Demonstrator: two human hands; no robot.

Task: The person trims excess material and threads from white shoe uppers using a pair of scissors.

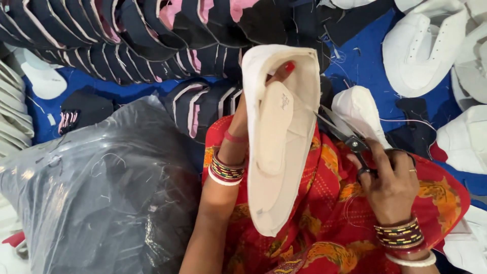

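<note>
My left hand (242, 119) holds up a white shoe upper (297, 132), its cream inner side and tongue facing me; a red-nailed fingertip shows through its opening near the top. The hand is mostly hidden behind the upper, and bangles ring the wrist. My right hand (388, 185) grips black scissors (350, 139), fingers through the handles, the blades pointing up-left and touching the upper's right edge. A thin loose thread runs from that edge toward the right. Both hands work above my lap, covered in red and orange cloth (329, 223).
A grey plastic bag (96, 193) bulges at the left. Stacks of black and pink shoe uppers (127, 40) fill the top. More white uppers (426, 50) lie at the right, one (357, 109) just behind the scissors, all on a blue cloth (360, 61).
</note>
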